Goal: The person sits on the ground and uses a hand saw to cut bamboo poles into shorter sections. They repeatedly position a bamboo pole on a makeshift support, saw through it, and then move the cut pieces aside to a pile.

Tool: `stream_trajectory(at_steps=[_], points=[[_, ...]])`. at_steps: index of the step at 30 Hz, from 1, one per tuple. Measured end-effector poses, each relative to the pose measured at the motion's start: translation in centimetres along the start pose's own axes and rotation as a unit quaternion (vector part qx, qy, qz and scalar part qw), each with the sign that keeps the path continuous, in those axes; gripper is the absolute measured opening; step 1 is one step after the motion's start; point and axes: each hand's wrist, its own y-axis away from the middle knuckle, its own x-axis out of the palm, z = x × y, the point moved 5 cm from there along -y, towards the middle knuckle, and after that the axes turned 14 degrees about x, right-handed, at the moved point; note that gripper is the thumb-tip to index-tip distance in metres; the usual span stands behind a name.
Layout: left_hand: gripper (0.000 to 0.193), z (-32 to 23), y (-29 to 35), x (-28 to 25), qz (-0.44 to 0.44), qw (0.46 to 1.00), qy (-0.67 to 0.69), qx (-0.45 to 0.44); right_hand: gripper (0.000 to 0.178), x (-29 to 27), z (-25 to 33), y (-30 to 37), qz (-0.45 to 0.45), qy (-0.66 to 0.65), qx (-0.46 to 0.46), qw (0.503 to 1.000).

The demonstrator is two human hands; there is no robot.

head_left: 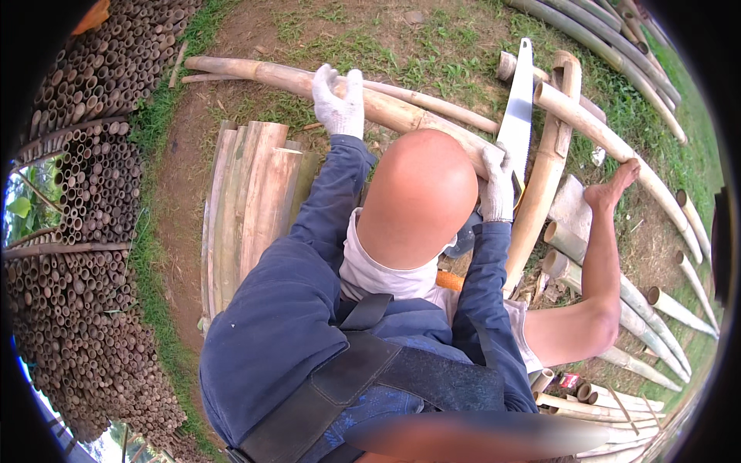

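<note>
My left hand [338,104], in a white work glove, is closed over a long pale bamboo pole [270,74] that runs from the upper left toward the middle right. My right hand [498,185], also gloved, is closed at the lower end of a handsaw [519,112], where a bit of yellow and black handle shows. The saw's silver blade points away from me, toothed edge to the right. Beside that hand is the pole's right-hand part [463,137]. A bare bent knee [421,197] lies between my arms and hides some of the pole.
Cut bamboo lengths [258,181] lie side by side at the left. A thick bamboo piece [552,154] stretches along the right, crossed by another pole [610,139]. My bare foot [611,185] is near it. Stacked bamboo [85,339] fills the far left; more poles [641,309] lie right.
</note>
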Motion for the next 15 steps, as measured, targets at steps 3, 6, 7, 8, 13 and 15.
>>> stream_trajectory(at_steps=[3, 6, 7, 8, 13, 15], points=[[0.076, 7.9, -3.5, -6.2, -0.142, 0.952, 0.011, -0.271, 0.066, 1.6, 3.9, 1.7, -0.011, 0.108, -0.139, 0.984], [0.088, 12.1, -4.3, -6.2, -0.162, 0.850, 0.190, -0.463, 0.061, 2.8, 6.6, 5.8, 0.023, 0.048, -0.118, 0.992], [0.087, 12.6, -5.0, -5.6, -0.164, 0.820, 0.284, -0.468, 0.062, 3.0, 8.2, 7.6, 0.007, 0.124, -0.175, 0.977], [0.085, 12.8, -5.6, -4.6, -0.164, 0.784, 0.367, -0.473, 0.062, 3.3, 9.7, 9.4, -0.013, 0.195, -0.235, 0.952], [0.090, 11.5, -7.4, -2.3, -0.113, 0.746, 0.480, -0.447, 0.063, 0.7, 16.6, 13.7, 0.000, 0.112, -0.228, 0.967], [0.089, 10.4, -6.2, -1.7, -0.094, 0.730, 0.474, -0.483, 0.064, -0.9, 19.8, 12.9, -0.009, 0.102, -0.246, 0.964]])
